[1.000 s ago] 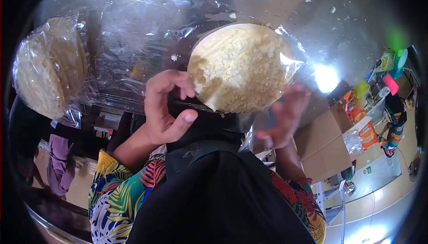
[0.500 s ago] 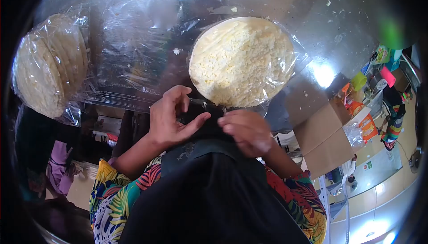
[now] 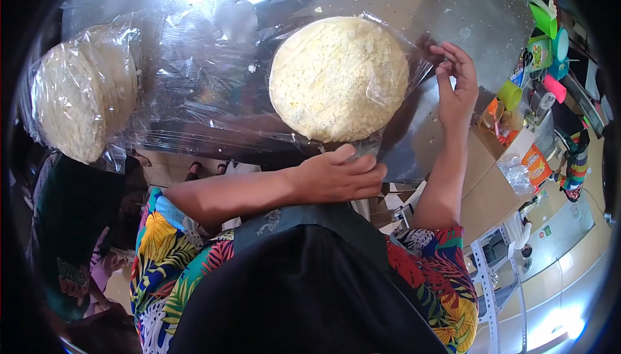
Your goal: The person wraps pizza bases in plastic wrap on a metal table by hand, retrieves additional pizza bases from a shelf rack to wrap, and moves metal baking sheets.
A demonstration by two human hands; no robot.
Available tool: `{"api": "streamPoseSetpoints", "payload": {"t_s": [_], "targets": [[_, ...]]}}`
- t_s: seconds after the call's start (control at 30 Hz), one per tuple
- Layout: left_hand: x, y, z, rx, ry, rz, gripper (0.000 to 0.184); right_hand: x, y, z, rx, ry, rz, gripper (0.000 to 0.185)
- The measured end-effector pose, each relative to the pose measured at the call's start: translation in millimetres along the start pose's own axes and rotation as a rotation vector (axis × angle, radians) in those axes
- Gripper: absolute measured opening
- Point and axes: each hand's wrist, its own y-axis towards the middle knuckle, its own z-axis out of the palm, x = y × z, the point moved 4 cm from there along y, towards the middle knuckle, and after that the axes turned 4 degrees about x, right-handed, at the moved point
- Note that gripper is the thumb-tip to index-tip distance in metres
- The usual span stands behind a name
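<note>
**Crumb-topped round (image 3: 339, 77) under clear film, near the front edge of the bench (image 3: 491, 21)**

Nearest on my feed is the black apron (image 3: 304, 276). Just beyond it, I log the left hand (image 3: 346, 176) at the bench's front edge, fingers curled toward the thumb; I cannot tell whether they pinch the film (image 3: 383, 88).

The round lies flat just past that hand: pale cream-yellow, covered in fine crumbs, rim smooth and lighter along the upper left. Film glints on its right side. The right hand (image 3: 458, 88) is beyond its right edge, fingers half bent, thumb near them; whether it grips film I cannot tell.

Left along the bench: a stack of flat rounds (image 3: 84, 95) in a clear bag. To the right of the bench: an open cardboard box (image 3: 475, 186), then a pink item (image 3: 554, 87).

Against my frame from half a second ago: the left hand has crossed from the round's lower left to its near edge; the right has moved from there out to the right. At lower left, a person in a dark green shirt (image 3: 71, 224) now shows more clearly.
</note>
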Motion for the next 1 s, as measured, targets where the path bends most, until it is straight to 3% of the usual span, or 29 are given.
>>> {"api": "streamPoseSetpoints", "payload": {"t_s": [0.23,0.33,0.4,0.53,0.6,0.67,0.73,0.8,0.87,0.9,1.0], "targets": [[1,8,18,0.142,-0.087,-0.042,0.016,2,3,10,0.059,0.088,0.008,0.037],[3,2,18,0.097,-0.124,-0.009,0.018,-1,7,12,0.063,0.145,0.018,0.036],[1,-4,21,0.147,-0.146,-0.015,0.021,-2,9,15,0.063,0.036,0.039,0.034],[26,-16,-5,0.05,-0.173,-0.076,0.023,8,13,13,0.006,-0.115,-0.042,0.035],[49,-27,-33,-0.131,-0.316,-0.146,0.022,7,22,4,-0.069,-0.007,-0.061,0.033],[68,-47,-55,-0.187,-0.288,-0.268,0.023,6,36,-5,-0.118,0.0,-0.105,0.03],[94,-76,-74,-0.302,-0.086,-0.684,0.031,17,53,1,-0.1,0.016,-0.186,0.028],[118,-107,-103,-0.375,0.045,-0.92,0.036,44,82,15,-0.085,0.022,-0.26,0.026],[135,-135,-120,-0.431,0.129,-1.091,0.034,93,107,51,0.083,-0.204,-0.453,0.021],[144,-147,-126,-0.434,0.103,-1.132,0.034,124,121,75,0.153,-0.319,-0.613,0.021],[159,-167,-126,-0.409,0.114,-1.148,0.032,182,148,143,0.387,-0.358,-0.808,0.03]]}}
